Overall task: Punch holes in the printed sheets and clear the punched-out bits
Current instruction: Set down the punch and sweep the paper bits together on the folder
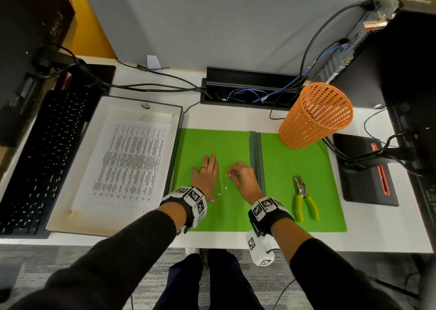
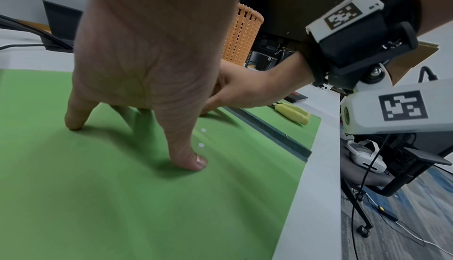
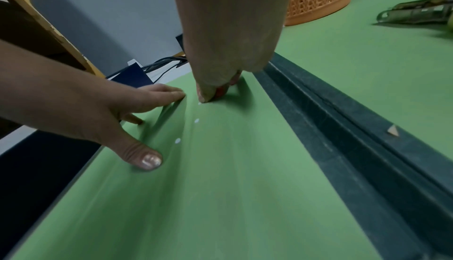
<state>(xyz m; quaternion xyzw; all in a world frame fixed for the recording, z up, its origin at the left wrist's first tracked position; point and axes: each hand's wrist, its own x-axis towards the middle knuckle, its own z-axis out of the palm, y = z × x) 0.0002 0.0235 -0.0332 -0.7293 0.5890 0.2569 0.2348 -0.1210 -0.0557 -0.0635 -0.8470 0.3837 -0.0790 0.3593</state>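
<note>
An open green folder [image 1: 233,147] lies on the desk with a few white punched-out bits [image 1: 226,188] on its left half. My left hand [image 1: 204,174] presses flat on that half, fingers spread, just left of the bits [image 2: 201,145]. My right hand [image 1: 230,174] is curled beside it, and its thumb and forefinger [image 3: 207,97] pinch at the farthest bit [image 3: 199,103] on the folder surface. The hole punch [image 1: 303,193] with yellow-green handles lies on the right half, untouched. The printed sheets [image 1: 128,166] sit in a white box tray [image 1: 165,108] to the left.
An orange mesh basket [image 1: 316,116] stands on the folder's far right corner. A black keyboard [image 1: 42,158] lies far left, an open cable box [image 1: 247,90] with wires behind, and a monitor base [image 1: 368,170] at right. The folder's dark spine [image 1: 256,154] runs just right of my right hand.
</note>
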